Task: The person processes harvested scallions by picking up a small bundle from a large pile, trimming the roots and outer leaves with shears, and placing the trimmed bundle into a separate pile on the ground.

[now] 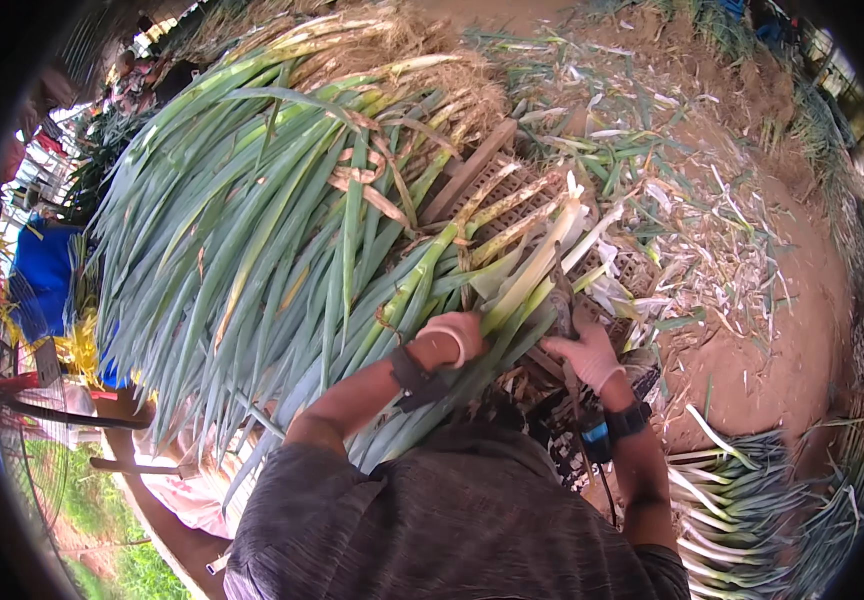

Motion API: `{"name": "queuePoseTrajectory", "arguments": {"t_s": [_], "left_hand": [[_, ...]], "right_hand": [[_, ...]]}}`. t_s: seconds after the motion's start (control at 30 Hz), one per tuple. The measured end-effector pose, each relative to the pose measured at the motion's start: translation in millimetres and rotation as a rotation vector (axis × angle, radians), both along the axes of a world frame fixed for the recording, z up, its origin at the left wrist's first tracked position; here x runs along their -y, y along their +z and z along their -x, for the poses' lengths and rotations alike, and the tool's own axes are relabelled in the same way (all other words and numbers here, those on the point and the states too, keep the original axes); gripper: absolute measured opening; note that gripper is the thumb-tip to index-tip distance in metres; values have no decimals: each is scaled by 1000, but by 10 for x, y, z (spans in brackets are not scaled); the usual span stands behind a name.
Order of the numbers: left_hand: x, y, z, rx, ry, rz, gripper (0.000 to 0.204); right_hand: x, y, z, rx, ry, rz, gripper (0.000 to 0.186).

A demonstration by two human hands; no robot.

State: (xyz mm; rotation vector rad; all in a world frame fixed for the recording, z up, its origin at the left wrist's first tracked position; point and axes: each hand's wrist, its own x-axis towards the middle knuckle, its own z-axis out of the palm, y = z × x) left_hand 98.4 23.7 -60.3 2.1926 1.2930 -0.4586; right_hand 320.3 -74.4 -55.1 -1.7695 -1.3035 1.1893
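My left hand (455, 338) is closed around the green onion (537, 270), which slants away rightward over the rack (470, 172) near its close edge, pale end farthest. My right hand (589, 355) sits just beside the stalk, fingers curled; its grip I can't tell.

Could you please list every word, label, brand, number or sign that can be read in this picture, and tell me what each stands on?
There is no text that I can read in this view.
Green onions: no label shows.
Black wristband on the left arm: no legible marking.
Blue-and-black device by the right wrist: too small to tell.
Blue material at far left: too blurred to tell.
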Motion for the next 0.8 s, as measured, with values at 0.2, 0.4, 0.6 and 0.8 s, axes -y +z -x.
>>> {"name": "queuePoseTrajectory", "arguments": {"t_s": [0.2, 0.4, 0.6, 0.8], "left_hand": [[-320, -350, 282, 426, -40, 200, 68], [-415, -391, 350, 353, 137, 261, 63], [-382, -447, 312, 407, 93, 162, 56], [-274, -393, 330, 417, 148, 112, 50]], "right_hand": [[729, 614, 358, -4, 259, -48, 76], [996, 753, 452, -105, 443, 146, 79], [895, 516, 376, -77, 282, 80, 88], [632, 171, 298, 107, 225, -10, 88]]}}
